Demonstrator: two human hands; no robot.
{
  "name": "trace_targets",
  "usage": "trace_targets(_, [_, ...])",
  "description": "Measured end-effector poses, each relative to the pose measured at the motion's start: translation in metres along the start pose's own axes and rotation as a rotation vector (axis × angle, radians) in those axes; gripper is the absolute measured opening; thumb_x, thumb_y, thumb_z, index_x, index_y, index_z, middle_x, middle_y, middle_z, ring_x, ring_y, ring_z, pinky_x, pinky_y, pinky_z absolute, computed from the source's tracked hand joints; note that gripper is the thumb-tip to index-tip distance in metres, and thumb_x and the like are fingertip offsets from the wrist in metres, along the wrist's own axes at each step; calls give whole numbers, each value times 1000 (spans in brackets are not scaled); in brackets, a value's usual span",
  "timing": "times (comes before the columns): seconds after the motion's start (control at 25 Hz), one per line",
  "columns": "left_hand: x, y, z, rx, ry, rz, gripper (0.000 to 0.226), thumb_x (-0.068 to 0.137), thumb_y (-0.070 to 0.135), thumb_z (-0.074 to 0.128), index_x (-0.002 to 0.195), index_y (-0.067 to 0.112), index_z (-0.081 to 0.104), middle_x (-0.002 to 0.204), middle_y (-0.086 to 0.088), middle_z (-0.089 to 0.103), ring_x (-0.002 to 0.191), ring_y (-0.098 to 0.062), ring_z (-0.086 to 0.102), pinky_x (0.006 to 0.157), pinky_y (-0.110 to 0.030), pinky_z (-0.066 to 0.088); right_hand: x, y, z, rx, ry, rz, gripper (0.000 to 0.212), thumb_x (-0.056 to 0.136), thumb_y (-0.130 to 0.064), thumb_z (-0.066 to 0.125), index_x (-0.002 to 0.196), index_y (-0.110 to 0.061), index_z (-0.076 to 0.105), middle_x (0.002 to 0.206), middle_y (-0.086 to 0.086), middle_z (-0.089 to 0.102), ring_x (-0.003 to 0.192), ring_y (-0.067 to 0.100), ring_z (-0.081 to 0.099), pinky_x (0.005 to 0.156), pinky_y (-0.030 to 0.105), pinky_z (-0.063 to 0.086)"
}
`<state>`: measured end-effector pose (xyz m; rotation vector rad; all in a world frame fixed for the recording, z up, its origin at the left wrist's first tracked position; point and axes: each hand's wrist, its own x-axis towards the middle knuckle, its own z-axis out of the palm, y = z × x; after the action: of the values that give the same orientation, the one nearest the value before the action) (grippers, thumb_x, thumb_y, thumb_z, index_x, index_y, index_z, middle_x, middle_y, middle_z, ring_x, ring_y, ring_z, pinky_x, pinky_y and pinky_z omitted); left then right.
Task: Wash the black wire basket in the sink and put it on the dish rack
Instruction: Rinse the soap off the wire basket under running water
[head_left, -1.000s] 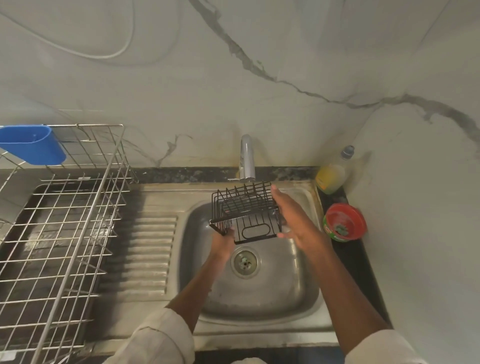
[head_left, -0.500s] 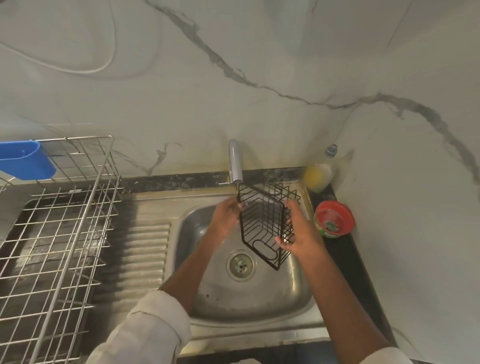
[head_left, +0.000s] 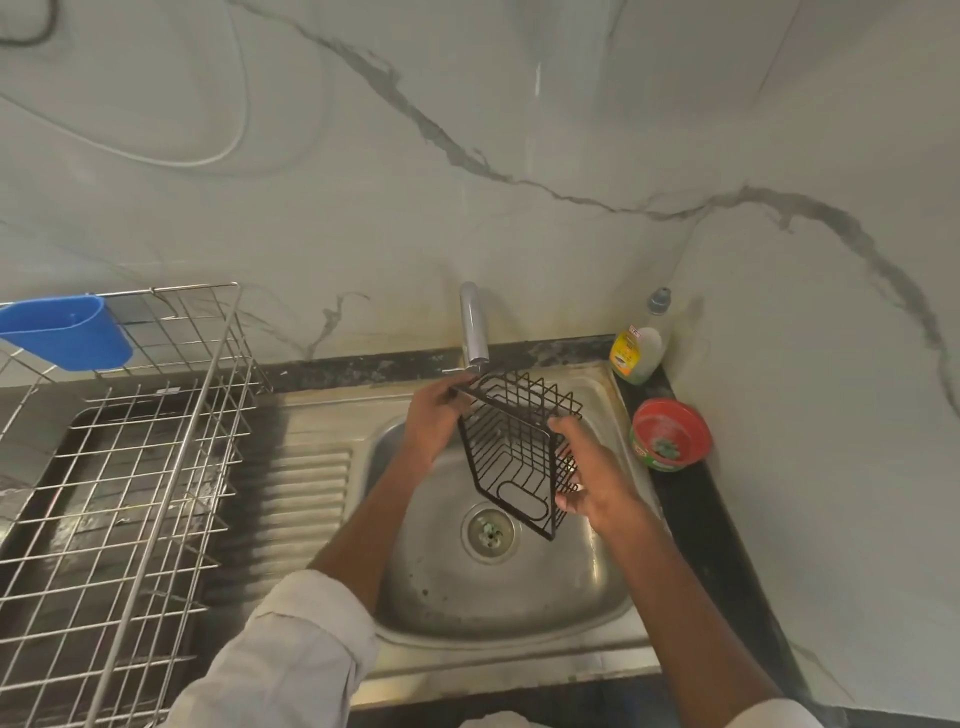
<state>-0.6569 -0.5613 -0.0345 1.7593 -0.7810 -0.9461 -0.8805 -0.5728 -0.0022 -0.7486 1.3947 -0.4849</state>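
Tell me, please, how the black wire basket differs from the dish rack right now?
The black wire basket is dark and compact; the dish rack is bare silvery metal and much larger. The basket is tilted over the sink, held by the left hand and right hand; the rack stands level on the counter, carrying a blue cup. Both are open wire grids.

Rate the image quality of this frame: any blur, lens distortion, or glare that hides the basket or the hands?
Head view: sharp around the black wire basket and both hands; wide-angle bending curves the dish rack and counter edges; soft glare on the sink steel, nothing hidden; dim, greenish light overall.
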Motion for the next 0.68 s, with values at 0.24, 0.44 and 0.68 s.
trace_targets(0.24, [-39, -9, -28, 4, -9, 21, 50, 103, -9, 54, 143, 20, 60, 122, -11, 72, 102, -27, 73, 80, -37, 64, 22, -9, 19, -119, -62, -80, 87, 55, -83, 74, 125, -31, 66, 127, 2, 65, 116, 28, 58, 80, 41, 59])
trace_targets(0.44, [-82, -14, -46, 53, 34, 56, 86, 91, -10, 68, 159, 31, 36, 129, 9, 62, 95, -26, 75, 79, -52, 67, 47, -23, 40, -74, -230, -63, 81, 58, -72, 85, 118, -18, 71, 119, 13, 72, 107, 28, 64, 82, 39, 54])
trace_targets(0.68, [-116, -8, -57, 205, 87, 49, 88, 76, 10, 92, 141, 20, 34, 124, 2, 63, 117, -13, 66, 98, -35, 59, 78, -38, 80, -112, -419, 0, 76, 79, -76, 65, 133, -22, 64, 128, 8, 71, 122, 28, 62, 83, 43, 48])
